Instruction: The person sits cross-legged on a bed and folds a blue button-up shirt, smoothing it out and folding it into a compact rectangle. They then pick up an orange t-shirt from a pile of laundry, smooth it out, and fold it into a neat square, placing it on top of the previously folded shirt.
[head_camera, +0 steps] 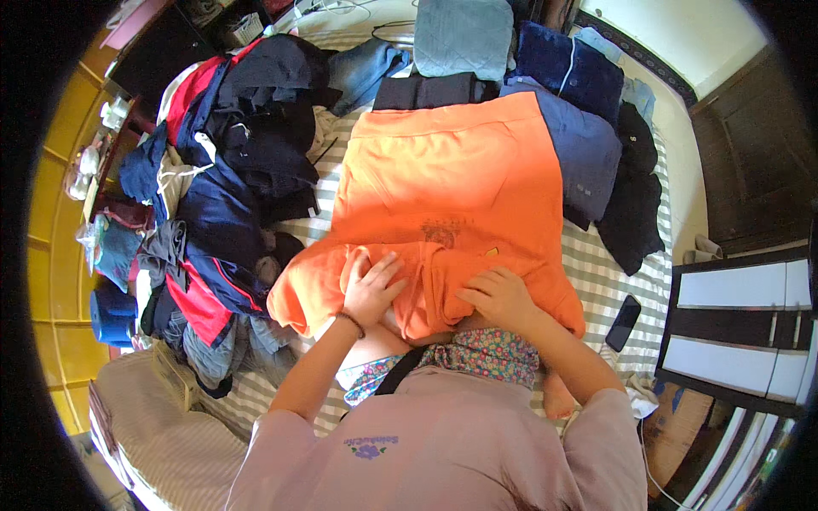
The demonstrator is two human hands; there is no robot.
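Note:
An orange sweatshirt [447, 166] lies spread over the bed in front of me, its hem band at the far end and its near part bunched over my lap. Some dark print and a small yellow tag show on it. My left hand [374, 287] rests on the bunched orange cloth with its fingers spread. On the right, my right hand [501, 297] lies on the same cloth, fingers bent; whether they pinch the fabric cannot be told. Past the far hem is a folded black garment [425, 92], and a blue garment [578, 144] touches the sweatshirt's right side.
Dark, red and grey clothes [223, 185] are heaped at the left. A folded grey-blue cloth [463, 38] and a navy bundle [569, 70] lie at the far side. Black clothing [632, 198] and a phone [623, 323] are at the right, near a cabinet [735, 326].

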